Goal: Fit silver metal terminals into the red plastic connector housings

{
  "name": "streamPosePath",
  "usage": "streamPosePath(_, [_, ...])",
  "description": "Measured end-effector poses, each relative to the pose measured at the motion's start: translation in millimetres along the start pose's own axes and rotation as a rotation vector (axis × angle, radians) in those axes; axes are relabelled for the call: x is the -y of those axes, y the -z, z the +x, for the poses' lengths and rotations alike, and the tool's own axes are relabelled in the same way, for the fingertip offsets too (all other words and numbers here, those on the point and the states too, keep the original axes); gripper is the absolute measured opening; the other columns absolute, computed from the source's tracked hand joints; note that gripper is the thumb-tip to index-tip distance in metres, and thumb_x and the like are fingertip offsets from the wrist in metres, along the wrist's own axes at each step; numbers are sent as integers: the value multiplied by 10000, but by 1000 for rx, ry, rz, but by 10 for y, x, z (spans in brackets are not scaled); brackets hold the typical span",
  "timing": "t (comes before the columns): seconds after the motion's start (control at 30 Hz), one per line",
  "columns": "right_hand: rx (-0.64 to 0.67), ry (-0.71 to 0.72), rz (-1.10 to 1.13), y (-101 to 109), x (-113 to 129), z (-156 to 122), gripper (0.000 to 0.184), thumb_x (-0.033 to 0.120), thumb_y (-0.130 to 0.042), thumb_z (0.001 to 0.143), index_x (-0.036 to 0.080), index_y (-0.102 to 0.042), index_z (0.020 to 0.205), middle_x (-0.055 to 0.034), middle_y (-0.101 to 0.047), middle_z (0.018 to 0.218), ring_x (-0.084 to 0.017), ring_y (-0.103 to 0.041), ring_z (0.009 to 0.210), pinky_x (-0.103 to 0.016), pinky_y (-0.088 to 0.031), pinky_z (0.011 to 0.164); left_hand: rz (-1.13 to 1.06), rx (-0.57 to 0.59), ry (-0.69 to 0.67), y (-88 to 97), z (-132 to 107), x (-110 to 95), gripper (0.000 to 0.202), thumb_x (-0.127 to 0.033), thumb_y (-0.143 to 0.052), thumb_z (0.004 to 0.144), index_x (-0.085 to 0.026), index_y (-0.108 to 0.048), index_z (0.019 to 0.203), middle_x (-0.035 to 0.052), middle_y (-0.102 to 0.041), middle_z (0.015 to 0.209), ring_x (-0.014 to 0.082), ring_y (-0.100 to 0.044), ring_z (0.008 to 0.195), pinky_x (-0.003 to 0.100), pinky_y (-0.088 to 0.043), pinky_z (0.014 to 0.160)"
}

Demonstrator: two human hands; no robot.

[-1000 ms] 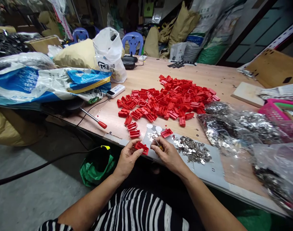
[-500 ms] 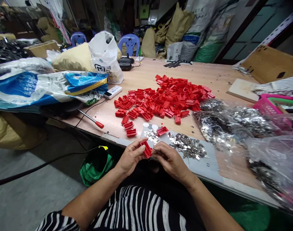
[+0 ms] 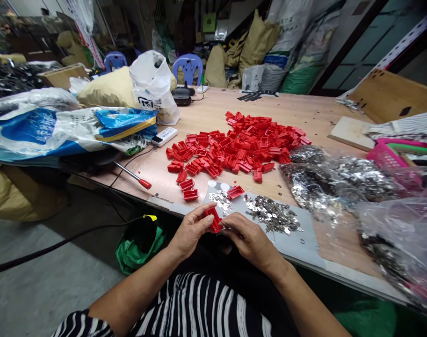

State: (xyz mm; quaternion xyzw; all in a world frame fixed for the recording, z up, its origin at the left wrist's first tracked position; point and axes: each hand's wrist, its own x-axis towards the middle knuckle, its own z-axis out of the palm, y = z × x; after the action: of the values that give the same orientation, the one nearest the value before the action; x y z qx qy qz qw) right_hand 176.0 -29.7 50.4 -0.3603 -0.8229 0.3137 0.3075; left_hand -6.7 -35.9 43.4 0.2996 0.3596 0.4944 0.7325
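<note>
My left hand (image 3: pixel 191 230) pinches a small red plastic housing (image 3: pixel 213 219) just below the table's front edge. My right hand (image 3: pixel 247 236) is closed against the same red piece from the right; whatever thin tool or metal part its fingers hold is hidden. Right above the hands, a grey sheet (image 3: pixel 297 236) carries a heap of small silver metal clips (image 3: pixel 272 214), a smaller scatter of clips (image 3: pixel 221 199) and one loose red housing (image 3: pixel 235 192). A big pile of red housings (image 3: pixel 239 145) covers the middle of the wooden table.
Clear bags of metal parts (image 3: pixel 343 180) lie at the right, beside a pink basket (image 3: pixel 395 157). Left are blue-and-white sacks (image 3: pixel 59 128), a white plastic bag (image 3: pixel 153 84), a white remote (image 3: pixel 164 136) and a red-handled tool (image 3: pixel 136 178). A green bag (image 3: pixel 139 243) sits under the table.
Both hands pulled back from the grey sheet towards my body, and the red housing was turned upright between them. The yellow-tipped tool seen in my right hand is now hidden.
</note>
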Motion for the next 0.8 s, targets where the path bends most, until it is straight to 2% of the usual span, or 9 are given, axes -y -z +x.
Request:
streamPosePath(0.23, [-91, -181, -10, -21, -34, -80, 186, 266, -537, 912, 233, -536, 1095, -38, -622, 906, -149, -569, 666, -299, -487, 672, 76, 18, -34, 48, 17, 35, 455, -285, -696, 777, -188, -605, 1213, 37, -660, 923, 120, -584, 801, 249, -463, 761])
streamPosePath(0.37, [-113, -162, -54, -24, -42, -127, 196, 232, -434, 957, 231, -533, 1126, -68, -590, 1017, -181, -578, 871, -327, -469, 801, 175, 50, -101, 129, 58, 55, 453, -240, -737, 734, -196, -605, 1165, 53, -662, 1044, 148, -599, 905, 273, -473, 831])
streamPosePath(0.43, [-104, -150, -73, -34, -38, -138, 203, 228, -425, 960, 231, -549, 1121, -69, -577, 994, -192, -562, 921, -331, -455, 825, 220, 67, -118, 164, 83, 60, 434, -221, -759, 708, -200, -606, 1113, 54, -656, 1091, 159, -608, 934, 282, -480, 847])
streamPosePath(0.63, [-133, -264, -45, -79, -13, -98, 91, 270, -507, 925, 207, -548, 974, -16, -567, 817, -150, -516, 677, -276, -429, 655, 182, 104, -97, 142, 101, 70, 421, -192, -766, 698, -202, -592, 1081, 41, -680, 1020, 150, -632, 906, 278, -494, 844])
streamPosePath(0.8, [-101, -314, 68, -75, -11, -54, 98, 299, -501, 929, 210, -535, 907, 23, -555, 742, -126, -479, 623, -248, -404, 605, 176, 149, -100, 81, 57, 83, 411, -176, -773, 687, -202, -620, 1068, 26, -684, 973, 142, -628, 887, 265, -493, 840])
